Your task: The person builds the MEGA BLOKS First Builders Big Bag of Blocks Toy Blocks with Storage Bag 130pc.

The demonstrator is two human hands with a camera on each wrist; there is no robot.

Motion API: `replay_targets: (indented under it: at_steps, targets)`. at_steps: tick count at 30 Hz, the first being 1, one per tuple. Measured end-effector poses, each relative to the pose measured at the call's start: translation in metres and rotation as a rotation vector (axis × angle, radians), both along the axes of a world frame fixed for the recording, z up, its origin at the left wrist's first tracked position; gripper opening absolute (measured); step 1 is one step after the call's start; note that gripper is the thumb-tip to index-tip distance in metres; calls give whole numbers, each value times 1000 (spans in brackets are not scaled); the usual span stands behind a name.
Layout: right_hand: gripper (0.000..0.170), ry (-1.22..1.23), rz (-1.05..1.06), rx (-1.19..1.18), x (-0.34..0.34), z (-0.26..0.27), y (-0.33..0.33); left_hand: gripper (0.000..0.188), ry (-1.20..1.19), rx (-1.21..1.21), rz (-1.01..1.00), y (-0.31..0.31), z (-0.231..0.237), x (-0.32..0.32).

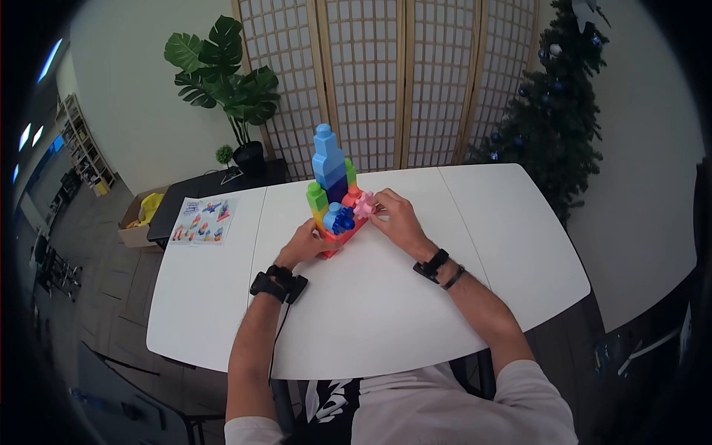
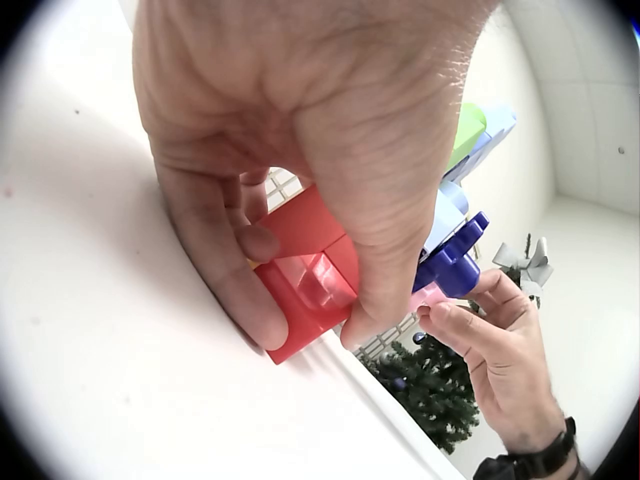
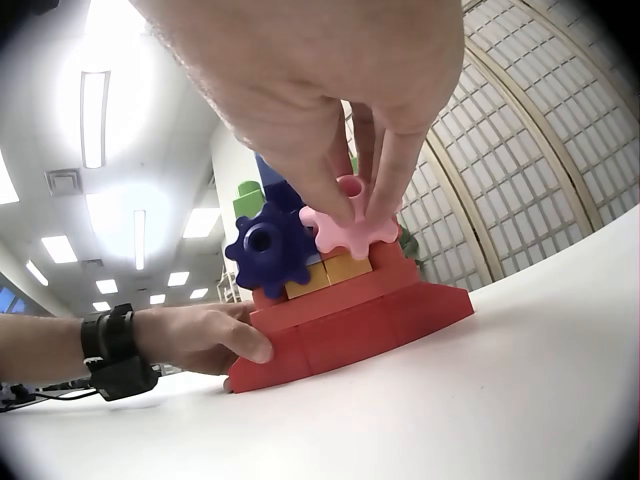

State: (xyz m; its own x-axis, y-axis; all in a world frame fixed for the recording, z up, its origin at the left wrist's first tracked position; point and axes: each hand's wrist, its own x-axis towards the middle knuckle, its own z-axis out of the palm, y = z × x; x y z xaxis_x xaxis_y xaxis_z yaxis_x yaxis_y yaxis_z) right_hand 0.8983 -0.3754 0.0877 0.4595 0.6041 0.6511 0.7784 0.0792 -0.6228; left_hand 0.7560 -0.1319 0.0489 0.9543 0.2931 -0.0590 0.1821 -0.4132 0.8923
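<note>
A block structure stands on the white table, with a red base [image 3: 350, 325], yellow blocks [image 3: 345, 268] above it and a light blue tower [image 1: 327, 159]. My left hand [image 1: 302, 243] grips the near end of the red base [image 2: 305, 285] between thumb and fingers. On the structure's side facing me, a dark blue gear [image 3: 268, 250] sits beside a pink gear [image 3: 350, 230]. My right hand [image 1: 400, 221] pinches the pink gear [image 1: 364, 205] with thumb and fingers. Green blocks [image 1: 317, 196] top the side columns.
A printed sheet [image 1: 202, 221] lies at the table's left. Beyond the white table [image 1: 400, 311] stand a folding screen [image 1: 363, 89], a potted plant [image 1: 249, 157] on a dark cabinet, and a decorated tree [image 1: 556, 111]. An open cardboard box [image 1: 139, 235] is at the left.
</note>
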Motion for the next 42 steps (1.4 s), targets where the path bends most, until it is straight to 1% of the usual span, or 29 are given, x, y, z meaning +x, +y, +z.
replay_targets:
  at_steps: [3,9,12,15,18,22,24,25,27,33,37,39,40,42]
  targets:
    - [23,-46,1,-6,1,-2,1,73,11,43,-1,2,0,1]
    - [23,-101,-32,-54,-1,1,-3,71,40,-1,5,-3,8,-2]
    - [23,-62,0,4,4,-7,1,70,36,-20,-8,-2,6,-1]
    - [23,-8,10,14,5,-9,2,70,37,-27,-12,-3,8,-2]
    - [23,-10,5,29,7,-11,4,65,18,-24,10,-7,11,-4]
    - [22,-4,16,38,8,-12,4,66,19,-20,3,-6,9,-2]
    - [22,-87,-25,-25,7,-11,2,67,22,-7,2,-2,4,-1]
    - [22,-87,-25,-25,5,-9,1,67,22,-7,2,-4,7,-1]
    - [21,-223,-51,-57,2,-4,0,67,44,-34,7,-8,12,-3]
    - [20,-263,-63,-47,7,-10,4,66,58,-24,17,-9,14,-3]
    - [20,-256,-65,-26,7,-11,5,67,36,-12,-2,-6,10,-2]
    - [19,-168,-50,-26,9,-13,6,68,24,-52,-5,-4,7,-2]
    - [19,-168,-50,-25,11,-15,8,68,23,-51,-5,-5,8,-2]
    - [19,-81,-26,-19,14,-20,11,69,21,-40,8,-7,10,-3]
